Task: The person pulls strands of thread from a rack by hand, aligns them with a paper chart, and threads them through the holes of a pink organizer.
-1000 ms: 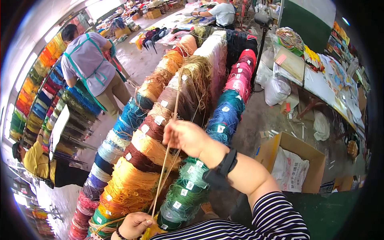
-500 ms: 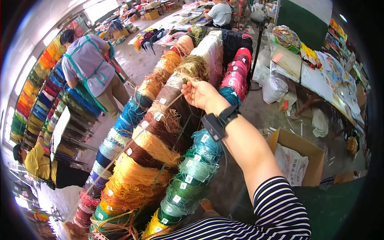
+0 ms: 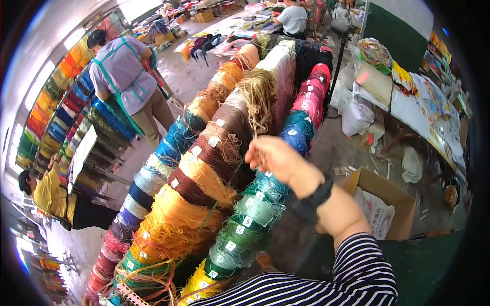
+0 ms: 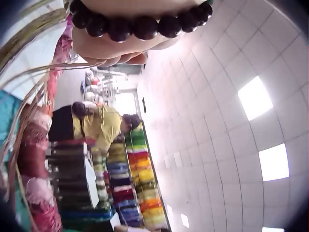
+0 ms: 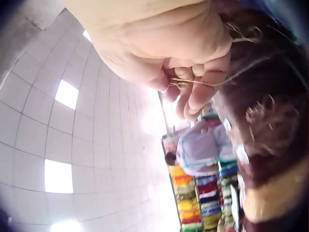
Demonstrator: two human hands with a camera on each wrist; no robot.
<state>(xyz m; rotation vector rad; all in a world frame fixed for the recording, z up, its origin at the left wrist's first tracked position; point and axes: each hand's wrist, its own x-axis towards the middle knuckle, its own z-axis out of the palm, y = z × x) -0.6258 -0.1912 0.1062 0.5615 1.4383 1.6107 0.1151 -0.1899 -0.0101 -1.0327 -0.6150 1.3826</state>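
In the head view my right hand (image 3: 278, 160) is over the middle row of thread hanks, just below a tan hank (image 3: 259, 97). A thin tan thread (image 5: 193, 82) crosses its curled fingers in the right wrist view, pinched near the thumb. My left hand (image 4: 108, 46), above a dark bead bracelet (image 4: 145, 28), fills the top of the left wrist view. Its fingers curl around tan strands (image 4: 43, 70) that trail off to the left. Only a sliver of that hand shows at the lower left of the head view. Brown hanks (image 3: 212, 137) with white tags lie beneath the right hand.
Rows of coloured hanks, orange (image 3: 176, 219) and green (image 3: 240, 239) among them, slope away from me. A cardboard box (image 3: 403, 209) stands at right, below a cluttered table (image 3: 408, 115). One person (image 3: 127, 76) stands at a thread rack; another, in yellow (image 3: 51, 196), is lower left.
My right hand first moved up and away, then came back down and right. My left hand moved left to the frame's edge. The long taut strand between them no longer shows.
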